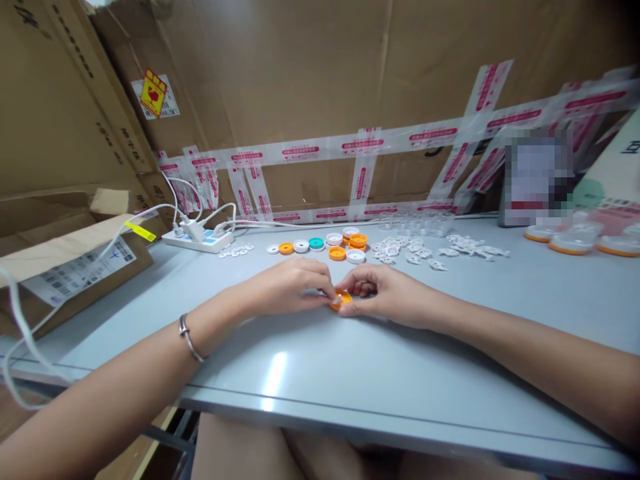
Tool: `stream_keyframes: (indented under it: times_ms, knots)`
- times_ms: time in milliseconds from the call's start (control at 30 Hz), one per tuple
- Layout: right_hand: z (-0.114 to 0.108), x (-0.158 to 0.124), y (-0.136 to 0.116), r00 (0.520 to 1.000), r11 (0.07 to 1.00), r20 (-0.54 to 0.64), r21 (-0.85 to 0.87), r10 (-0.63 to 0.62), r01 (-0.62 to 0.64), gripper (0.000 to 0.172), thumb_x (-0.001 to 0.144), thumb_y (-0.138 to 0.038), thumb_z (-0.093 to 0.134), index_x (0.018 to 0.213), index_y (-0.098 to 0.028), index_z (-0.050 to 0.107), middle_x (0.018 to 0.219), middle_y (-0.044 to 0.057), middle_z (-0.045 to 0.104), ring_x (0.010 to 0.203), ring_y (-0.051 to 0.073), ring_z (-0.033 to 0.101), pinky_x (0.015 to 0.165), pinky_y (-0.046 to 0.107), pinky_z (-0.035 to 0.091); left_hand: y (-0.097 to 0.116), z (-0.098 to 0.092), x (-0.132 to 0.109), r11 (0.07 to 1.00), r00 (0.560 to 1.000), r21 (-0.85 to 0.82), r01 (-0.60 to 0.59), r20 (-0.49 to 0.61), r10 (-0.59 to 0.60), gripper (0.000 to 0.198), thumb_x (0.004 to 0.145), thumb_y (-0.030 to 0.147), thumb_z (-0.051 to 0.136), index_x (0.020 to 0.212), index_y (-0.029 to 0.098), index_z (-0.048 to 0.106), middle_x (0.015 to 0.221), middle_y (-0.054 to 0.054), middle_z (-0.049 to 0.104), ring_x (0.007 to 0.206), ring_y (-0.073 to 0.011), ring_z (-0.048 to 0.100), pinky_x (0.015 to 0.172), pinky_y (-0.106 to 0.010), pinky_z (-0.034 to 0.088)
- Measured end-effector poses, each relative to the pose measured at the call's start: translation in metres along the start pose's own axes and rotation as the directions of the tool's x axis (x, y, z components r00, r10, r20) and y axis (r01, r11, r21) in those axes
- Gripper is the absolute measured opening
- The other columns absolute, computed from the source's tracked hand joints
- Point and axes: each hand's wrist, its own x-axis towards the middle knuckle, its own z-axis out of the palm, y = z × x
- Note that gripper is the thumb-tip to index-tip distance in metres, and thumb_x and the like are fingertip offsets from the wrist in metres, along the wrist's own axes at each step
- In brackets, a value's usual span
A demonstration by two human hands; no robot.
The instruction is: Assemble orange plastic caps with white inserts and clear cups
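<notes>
Two bare hands are meeting at a small orange dish on a grey table. The right hand is steadying it with finger and thumb alone, so uneven pressing from the left hand could probably tip the dish or skid it across the smooth surface. Just beyond the dish, other dishes in white, orange and teal are sitting close together; beyond it to the right, white parts are lying loose in heaps. A careless sweep of either hand could scatter them.

The dish is resting between the two hands. The right grip is narrow, its forefinger curling along the far side of the dish and its thumb touching the near side. The left fingertips are bunching at the dish's left side, reaching over its rim. A pale speck is showing there, too small to identify, so I cannot tell whether the left fingers are holding anything. Farther left of the dish, a power strip is standing.
</notes>
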Motion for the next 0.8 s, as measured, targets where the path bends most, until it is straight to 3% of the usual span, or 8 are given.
stream_keyframes:
  times_ms: [467, 633, 733, 800]
  knots:
    - [-0.001, -0.001, 0.001, 0.999, 0.998, -0.017, -0.042, -0.036, 0.035, 0.032, 0.059, -0.038, 0.070, 0.080, -0.015, 0.067, 0.067, -0.001, 0.058, 0.064, 0.013, 0.050, 0.059, 0.025, 0.037, 0.004, -0.003, -0.003, 0.997, 0.998, -0.060, 0.046, 0.045, -0.043, 0.021, 0.083, 0.016, 0.051, 0.092, 0.018, 0.070, 0.088, -0.006, 0.066, 0.077, -0.0125, 0.060, 0.073, -0.023, 0.046]
    - [0.000, -0.006, -0.007, 0.992, 0.974, -0.054, -0.202, -0.114, 0.101, 0.024, 0.064, -0.035, 0.067, 0.079, -0.016, 0.071, 0.076, 0.003, 0.065, 0.070, 0.016, 0.056, 0.064, 0.027, 0.041, 0.006, 0.000, -0.001, 0.997, 0.998, -0.064, 0.038, 0.049, -0.035, 0.021, 0.083, 0.017, 0.052, 0.093, 0.017, 0.070, 0.089, -0.008, 0.067, 0.078, -0.0139, 0.060, 0.074, -0.025, 0.046]
    - [0.001, -0.008, -0.010, 0.982, 0.948, -0.069, -0.281, -0.176, 0.151, 0.017, 0.068, -0.032, 0.066, 0.077, -0.019, 0.072, 0.082, 0.003, 0.067, 0.075, 0.018, 0.058, 0.067, 0.027, 0.043, 0.003, -0.010, -0.002, 0.988, 0.996, -0.129, 0.079, -0.031, -0.084, 0.019, 0.083, 0.019, 0.052, 0.090, 0.015, 0.069, 0.087, -0.007, 0.067, 0.078, -0.0127, 0.060, 0.073, -0.024, 0.047]
    - [0.002, -0.008, -0.010, 0.980, 0.951, -0.085, -0.270, -0.179, 0.151, 0.017, 0.067, -0.031, 0.066, 0.079, -0.020, 0.072, 0.083, 0.003, 0.068, 0.076, 0.018, 0.060, 0.068, 0.027, 0.044, -0.002, -0.024, -0.006, 0.980, 0.981, -0.105, 0.168, -0.079, -0.177, 0.017, 0.083, 0.021, 0.052, 0.087, 0.015, 0.068, 0.085, -0.006, 0.066, 0.077, -0.0124, 0.060, 0.074, -0.024, 0.046]
